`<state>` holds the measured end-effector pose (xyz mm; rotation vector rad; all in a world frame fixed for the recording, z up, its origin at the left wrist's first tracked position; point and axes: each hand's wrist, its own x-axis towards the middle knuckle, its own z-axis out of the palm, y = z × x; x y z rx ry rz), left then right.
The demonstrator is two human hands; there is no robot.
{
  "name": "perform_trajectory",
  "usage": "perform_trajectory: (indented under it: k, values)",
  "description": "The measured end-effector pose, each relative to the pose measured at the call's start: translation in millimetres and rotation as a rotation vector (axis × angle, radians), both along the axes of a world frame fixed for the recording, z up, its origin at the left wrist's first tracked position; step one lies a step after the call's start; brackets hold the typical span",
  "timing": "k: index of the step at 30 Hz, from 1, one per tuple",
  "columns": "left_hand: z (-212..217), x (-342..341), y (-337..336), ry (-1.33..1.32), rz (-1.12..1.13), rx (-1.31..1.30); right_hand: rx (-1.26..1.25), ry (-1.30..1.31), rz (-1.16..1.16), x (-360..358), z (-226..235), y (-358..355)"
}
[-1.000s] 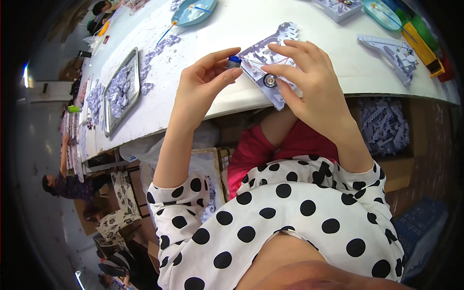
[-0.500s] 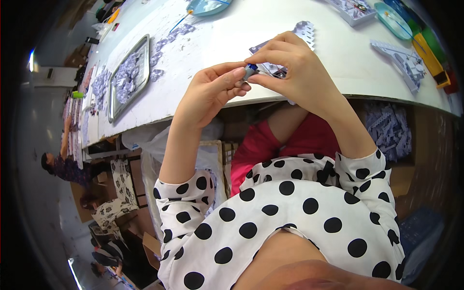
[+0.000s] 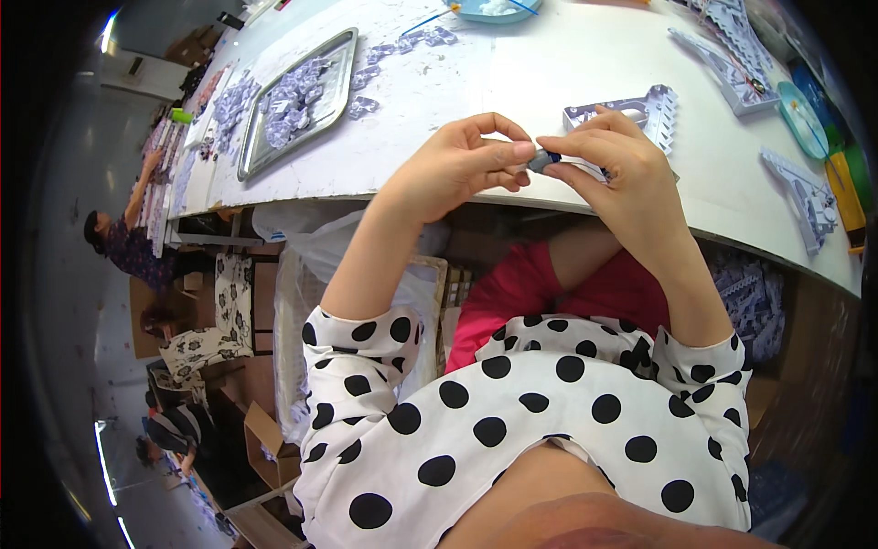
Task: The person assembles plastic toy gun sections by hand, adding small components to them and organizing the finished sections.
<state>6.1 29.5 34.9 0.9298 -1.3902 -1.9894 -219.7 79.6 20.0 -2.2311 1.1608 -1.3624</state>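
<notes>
Between my two hands, a small grey piece with a dark blue end is held over the front part of the table; its exact kind is too small to tell. My left hand is closed, thumb and fingertips pinching the grey side. At the blue end, my right hand is closed too, with thumb and index finger on it. Just beyond the right hand lies a pale lavender plastic housing with a saw-toothed edge, partly hidden by the fingers.
A metal tray of small lavender parts stands at left, with loose parts beside it. More housings lie at right near a blue dish and a yellow bin. Another light-blue dish sits far back. A co-worker is at far left.
The view has swung, shifting the table and hands in the picture. My right fingers have changed their hold and now pinch the blue end; the small piece stays between both hands.
</notes>
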Motion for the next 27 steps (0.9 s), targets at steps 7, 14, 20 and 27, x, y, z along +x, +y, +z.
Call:
perform_trajectory:
  k: [7, 14, 20, 27]
  values:
    - [-22.8, 84.4, -138.5, -1.038, 0.608, -0.979, -0.205, 0.251, -0.099, 27.8, -6.9, 9.7]
    - [-50.5, 63.4, -208.0, -1.039, 0.566, -1.152, -0.206, 0.386, -0.225, 15.5, -21.1, 3.1]
    - [-53.3, 55.5, -209.8, -1.04, 0.549, -1.057, -0.14, 0.421, -0.361, -10.1, -15.7, 0.2]
    - [-23.5, 1.5, -45.5, -0.727, 0.412, -1.233, -0.18, 0.125, -0.385, 1.2, -3.7, -7.4]
